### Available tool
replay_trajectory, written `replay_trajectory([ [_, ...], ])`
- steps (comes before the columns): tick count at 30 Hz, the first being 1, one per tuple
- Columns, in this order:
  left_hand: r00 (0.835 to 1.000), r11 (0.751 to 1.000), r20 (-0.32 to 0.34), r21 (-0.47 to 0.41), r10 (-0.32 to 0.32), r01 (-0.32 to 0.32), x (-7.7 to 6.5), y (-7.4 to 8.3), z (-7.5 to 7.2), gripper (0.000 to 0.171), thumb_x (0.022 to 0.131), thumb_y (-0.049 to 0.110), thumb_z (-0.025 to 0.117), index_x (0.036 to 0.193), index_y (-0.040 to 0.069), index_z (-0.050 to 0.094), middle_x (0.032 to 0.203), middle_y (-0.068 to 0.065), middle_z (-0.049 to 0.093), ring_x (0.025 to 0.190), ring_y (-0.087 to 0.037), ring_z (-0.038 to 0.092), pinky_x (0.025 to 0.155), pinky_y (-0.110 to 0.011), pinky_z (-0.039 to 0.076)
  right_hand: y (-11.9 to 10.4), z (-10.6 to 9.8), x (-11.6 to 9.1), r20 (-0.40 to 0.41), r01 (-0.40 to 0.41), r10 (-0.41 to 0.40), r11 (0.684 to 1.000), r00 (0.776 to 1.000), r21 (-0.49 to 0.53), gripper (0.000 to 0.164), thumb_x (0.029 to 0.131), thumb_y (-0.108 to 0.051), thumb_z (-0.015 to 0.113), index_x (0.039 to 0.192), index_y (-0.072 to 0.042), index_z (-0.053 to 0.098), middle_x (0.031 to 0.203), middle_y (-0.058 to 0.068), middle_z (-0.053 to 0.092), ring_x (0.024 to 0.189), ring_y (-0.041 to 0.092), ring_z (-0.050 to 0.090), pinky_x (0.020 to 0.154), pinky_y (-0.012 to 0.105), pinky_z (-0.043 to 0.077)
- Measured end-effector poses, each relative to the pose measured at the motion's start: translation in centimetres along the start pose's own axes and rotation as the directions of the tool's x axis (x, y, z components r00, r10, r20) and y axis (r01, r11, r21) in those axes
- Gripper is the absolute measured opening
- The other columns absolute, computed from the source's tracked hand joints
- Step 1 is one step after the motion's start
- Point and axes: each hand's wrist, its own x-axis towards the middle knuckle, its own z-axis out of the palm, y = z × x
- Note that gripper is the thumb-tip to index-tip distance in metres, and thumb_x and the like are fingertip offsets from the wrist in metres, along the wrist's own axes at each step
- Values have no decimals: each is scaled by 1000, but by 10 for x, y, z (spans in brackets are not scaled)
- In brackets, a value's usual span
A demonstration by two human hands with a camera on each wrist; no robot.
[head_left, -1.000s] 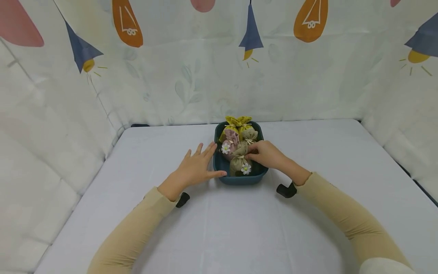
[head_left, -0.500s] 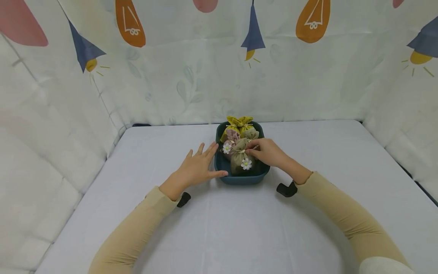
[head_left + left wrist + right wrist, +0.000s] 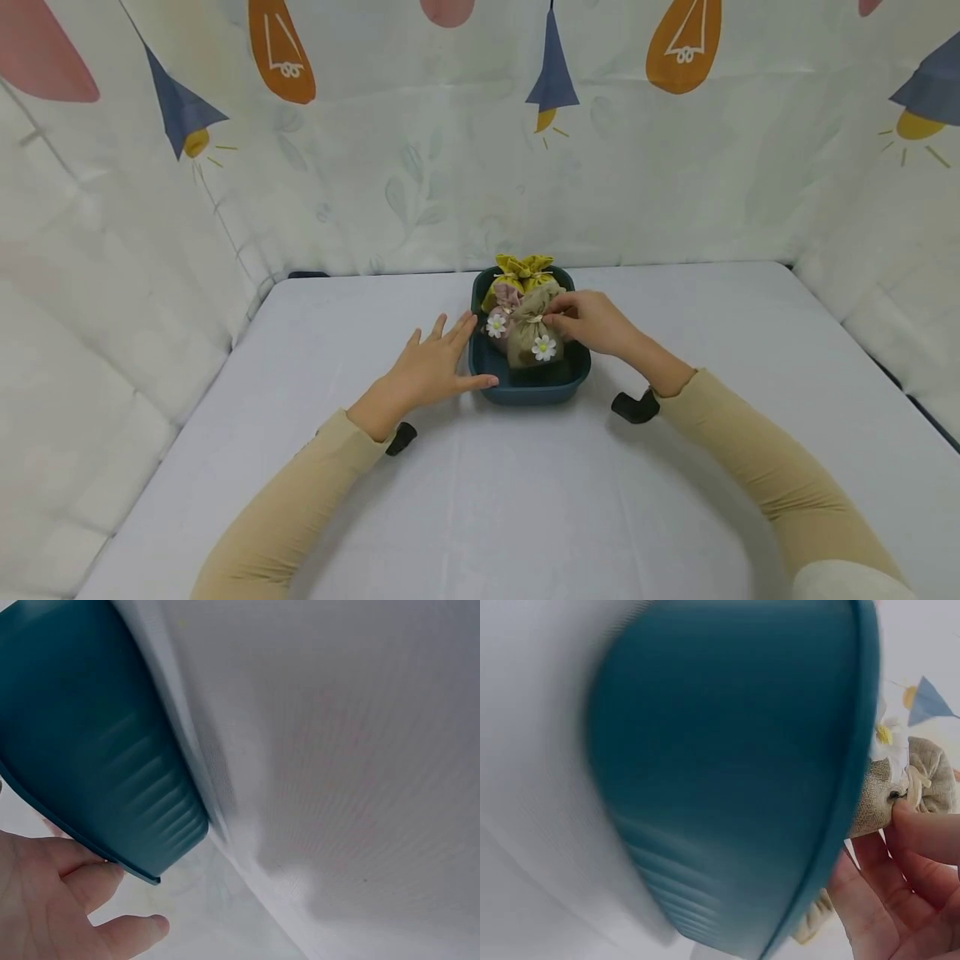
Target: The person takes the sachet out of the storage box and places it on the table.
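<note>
A teal plastic basin on the table holds several small drawstring pouches. My right hand pinches a beige drawstring pouch with a white flower at its tied neck, raised over the front part of the basin. In the right wrist view, thumb and fingers grip that pouch just past the rim. My left hand is spread with straight fingers at the basin's left side. The left wrist view has its fingers against the basin rim. Behind lie a pink pouch with a flower and two yellow pouches.
A white cloth covers the table. At the table's back edge hangs a white curtain printed with lamps and bulbs. Another beige pouch shows partly below the basin rim in the right wrist view.
My right hand has lifted the beige pouch from its place at the front of the basin, up and slightly back. My left hand has stayed at the rim.
</note>
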Motion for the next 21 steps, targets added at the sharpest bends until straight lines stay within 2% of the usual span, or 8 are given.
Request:
replay_trajectory([
  [5, 1000, 1000, 5, -8, -4, 4, 0, 0, 0, 110, 89, 79, 53, 167, 15, 10, 172, -1, 7, 155, -41, 9, 118, -68, 12, -4, -7, -1, -21, -3, 3, 1000, 1000, -14, 16, 103, -9, 63, 110, 2, 73, 103, 15, 71, 84, 25, 72, 72, 38, 61],
  [21, 1000, 1000, 5, -17, -9, 9, -1, 1, -1, 110, 89, 79, 55, 167, 15, 11, 171, -2, 7, 155, -40, 9, 119, -68, 11, -4, -29, -9, -59, -33, 31, 999, 998, -33, 22, 104, -11, 62, 118, 4, 71, 116, 21, 70, 94, 32, 73, 77, 41, 61],
])
